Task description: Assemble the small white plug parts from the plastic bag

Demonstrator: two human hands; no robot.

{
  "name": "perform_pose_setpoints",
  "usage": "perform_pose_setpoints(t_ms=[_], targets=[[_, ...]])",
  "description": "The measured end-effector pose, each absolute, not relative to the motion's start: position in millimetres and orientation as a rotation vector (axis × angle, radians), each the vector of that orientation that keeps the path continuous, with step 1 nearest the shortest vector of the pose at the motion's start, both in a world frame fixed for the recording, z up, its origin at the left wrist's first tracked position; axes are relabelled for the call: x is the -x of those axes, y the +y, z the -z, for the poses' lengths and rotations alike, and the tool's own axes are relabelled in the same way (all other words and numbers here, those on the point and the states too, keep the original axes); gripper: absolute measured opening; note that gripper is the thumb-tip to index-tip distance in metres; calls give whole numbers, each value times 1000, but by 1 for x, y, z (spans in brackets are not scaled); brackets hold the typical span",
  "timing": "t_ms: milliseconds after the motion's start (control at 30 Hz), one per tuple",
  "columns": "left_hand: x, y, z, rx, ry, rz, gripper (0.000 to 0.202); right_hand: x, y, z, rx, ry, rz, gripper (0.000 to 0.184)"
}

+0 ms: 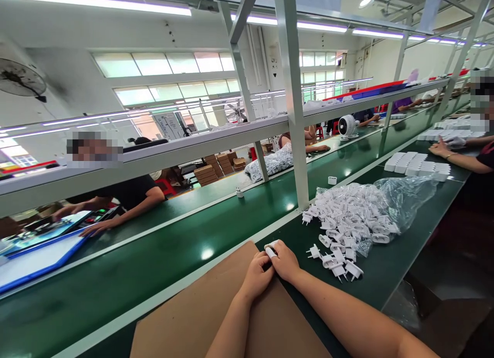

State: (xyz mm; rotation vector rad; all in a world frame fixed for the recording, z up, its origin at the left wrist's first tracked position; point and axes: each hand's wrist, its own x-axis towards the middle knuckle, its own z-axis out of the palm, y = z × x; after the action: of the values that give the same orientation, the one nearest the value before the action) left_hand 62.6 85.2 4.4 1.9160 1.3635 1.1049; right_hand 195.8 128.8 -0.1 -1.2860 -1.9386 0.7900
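Note:
My left hand (pixel 258 275) and my right hand (pixel 284 261) meet at the far corner of a brown cardboard piece (pixel 196 306). Both are closed, fingertips together. Something small and white (pixel 270 251) shows at the right fingertips; whether it is a held part or a finger covering I cannot tell. What the left fingers hold, if anything, is hidden. To the right of my hands, several loose white two-pin plug parts (pixel 338 268) lie on the dark green tabletop. Behind them, a heap of similar white plug parts (pixel 349 209) spills from a clear plastic bag (pixel 409 198).
A green conveyor belt (pixel 154 275) runs past the table, with a small white part (pixel 332 180) on it. A metal post (pixel 295 101) rises beside the heap. Rows of white pieces (pixel 417 164) lie near a co-worker's hands (pixel 443 148). Another co-worker sits across beside a blue-rimmed tray (pixel 42 273).

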Motion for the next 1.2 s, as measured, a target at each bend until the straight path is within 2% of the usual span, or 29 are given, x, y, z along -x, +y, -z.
perform_pose_setpoints(t_ms=[467, 733, 1200], targets=[[-62, 86, -3, -1952, 1364, -1091, 18, -196, 129, -1, 1272, -1954, -805, 28], [-61, 87, -2, -1950, 1362, -1082, 26, -197, 130, -2, 1275, -1964, -799, 28], [-61, 88, 0, -1956, 1363, -1096, 22, -197, 129, -2, 1272, -1967, -793, 28]])
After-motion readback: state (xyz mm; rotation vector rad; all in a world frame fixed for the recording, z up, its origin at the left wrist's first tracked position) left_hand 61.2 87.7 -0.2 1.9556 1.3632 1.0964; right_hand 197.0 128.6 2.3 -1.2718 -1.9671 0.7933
